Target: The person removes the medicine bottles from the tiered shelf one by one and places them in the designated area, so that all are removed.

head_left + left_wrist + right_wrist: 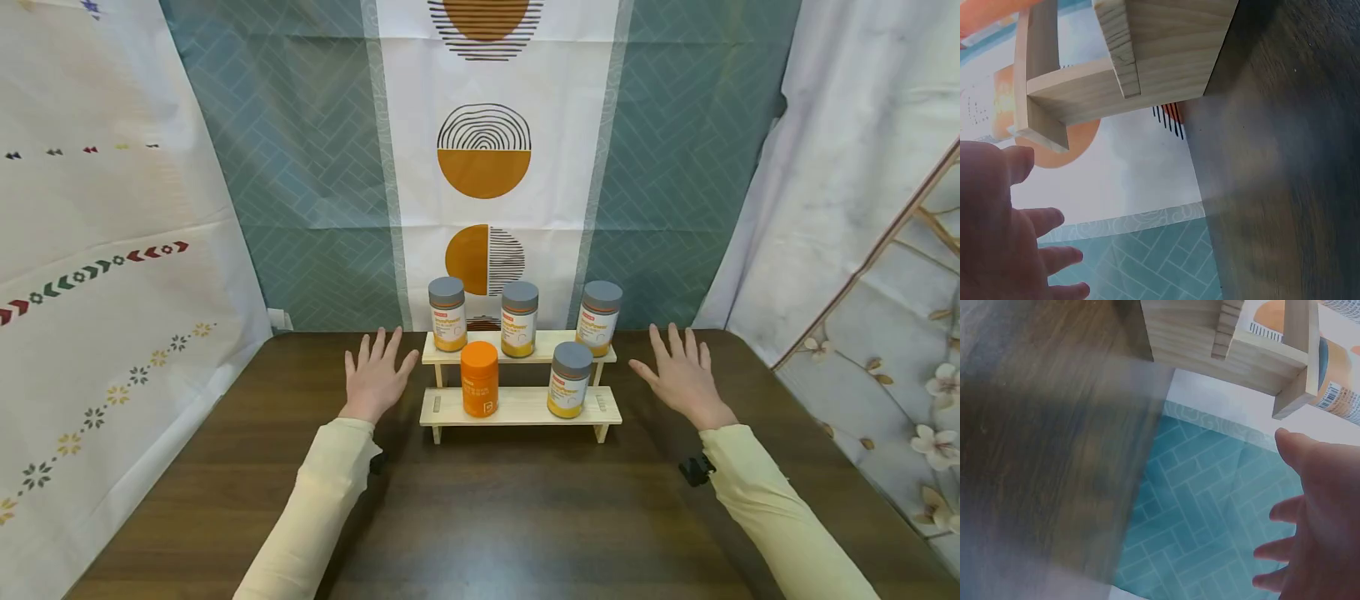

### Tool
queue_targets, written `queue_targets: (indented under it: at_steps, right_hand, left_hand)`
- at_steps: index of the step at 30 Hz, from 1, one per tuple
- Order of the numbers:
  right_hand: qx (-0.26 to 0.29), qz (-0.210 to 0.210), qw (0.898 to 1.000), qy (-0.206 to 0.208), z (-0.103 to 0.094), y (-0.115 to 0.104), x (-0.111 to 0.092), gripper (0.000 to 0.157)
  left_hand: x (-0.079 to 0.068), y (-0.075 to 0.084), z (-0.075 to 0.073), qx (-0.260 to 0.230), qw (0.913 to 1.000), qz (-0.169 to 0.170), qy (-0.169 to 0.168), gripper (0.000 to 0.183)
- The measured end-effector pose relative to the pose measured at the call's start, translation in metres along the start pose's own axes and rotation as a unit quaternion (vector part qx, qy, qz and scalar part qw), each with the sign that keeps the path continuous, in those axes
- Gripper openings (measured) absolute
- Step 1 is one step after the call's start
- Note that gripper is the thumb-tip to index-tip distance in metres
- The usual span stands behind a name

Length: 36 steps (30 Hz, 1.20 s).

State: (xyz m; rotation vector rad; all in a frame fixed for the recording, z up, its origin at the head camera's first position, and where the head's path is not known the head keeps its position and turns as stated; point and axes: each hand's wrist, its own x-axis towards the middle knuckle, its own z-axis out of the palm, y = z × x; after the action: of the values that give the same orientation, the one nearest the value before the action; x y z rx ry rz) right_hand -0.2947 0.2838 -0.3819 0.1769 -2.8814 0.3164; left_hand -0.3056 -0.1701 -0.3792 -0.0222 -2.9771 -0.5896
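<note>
A two-tier wooden rack [517,407] stands at the back of the table. Three grey-lidded jars, the left jar [448,317], the middle jar [519,321] and the right jar [597,321], sit on its upper tier. The lower tier carries an orange jar [480,379] at the left and another grey-lidded jar [569,382] at the right. My left hand [377,379], fingers spread and holding nothing, is left of the rack. On the opposite side my right hand [684,377] likewise has straight, spread fingers with nothing in them. In both wrist views the thumb is nearest the rack's end.
The dark wooden table [517,517] extends in front of the rack. Behind it hangs a teal and white patterned cloth [322,167]. Pale printed cloths, a left cloth [112,292] and a right cloth [862,400], border the table's sides.
</note>
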Motion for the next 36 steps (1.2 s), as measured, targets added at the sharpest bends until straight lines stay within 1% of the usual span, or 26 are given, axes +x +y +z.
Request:
queue_targets:
  at_steps: [3,6,10,14,17,20,21,22,25,27,30,34,36]
  right_hand:
    - [0.021,0.002,1.0,-0.017,0.0,-0.001,0.002,0.079]
    - [0.041,0.007,0.999,-0.026,0.001,-0.002,0.004,0.08]
    - [0.045,0.008,0.999,-0.021,0.002,-0.005,0.007,0.081]
    - [0.057,0.01,0.998,-0.02,0.002,-0.007,0.008,0.079]
    - [0.071,0.008,0.997,-0.023,-0.001,-0.009,0.009,0.074]
    - [0.091,0.015,0.995,-0.025,-0.005,-0.013,0.011,0.066]
    - [0.098,0.018,0.995,-0.02,-0.007,-0.014,0.012,0.063]
    - [0.11,0.025,0.994,-0.015,-0.008,-0.016,0.013,0.061]
    - [0.14,0.04,0.989,0.015,-0.012,-0.021,0.014,0.053]
    - [0.171,0.041,0.984,0.038,-0.013,-0.024,0.013,0.049]
    - [0.232,0.033,0.97,0.065,-0.015,-0.029,0.011,0.046]
    - [0.322,0.032,0.942,0.09,-0.018,-0.037,0.008,0.051]
    - [0.362,0.034,0.926,0.103,-0.019,-0.042,0.007,0.054]
  left_hand:
    - [-0.001,0.001,-0.001,-0.004,1.0,-0.004,-0.006,0.066]
    - [0.0,0.001,-0.002,-0.013,0.9999,-0.009,-0.004,0.065]
    - [0.0,0.0,-0.003,-0.013,0.9999,-0.009,0.003,0.065]
    - [0.0,-0.001,-0.005,-0.022,0.9997,-0.003,-0.006,0.065]
    - [-0.001,-0.002,-0.01,-0.055,0.9976,-0.009,-0.041,0.066]
    - [-0.004,-0.003,-0.016,-0.089,0.9929,-0.016,-0.078,0.066]
    - [-0.005,-0.002,-0.017,-0.101,0.9907,-0.018,-0.089,0.066]
    - [-0.006,-0.002,-0.018,-0.11,0.989,-0.016,-0.098,0.065]
    - [-0.007,0.002,-0.018,-0.122,0.9853,0.006,-0.12,0.061]
    - [-0.007,0.004,-0.015,-0.129,0.9821,0.018,-0.136,0.058]
    - [-0.008,0.005,-0.01,-0.131,0.979,0.026,-0.154,0.053]
    - [-0.01,0.003,-0.005,-0.128,0.9789,0.02,-0.158,0.051]
    - [-0.012,0.002,-0.003,-0.126,0.9788,0.019,-0.16,0.052]
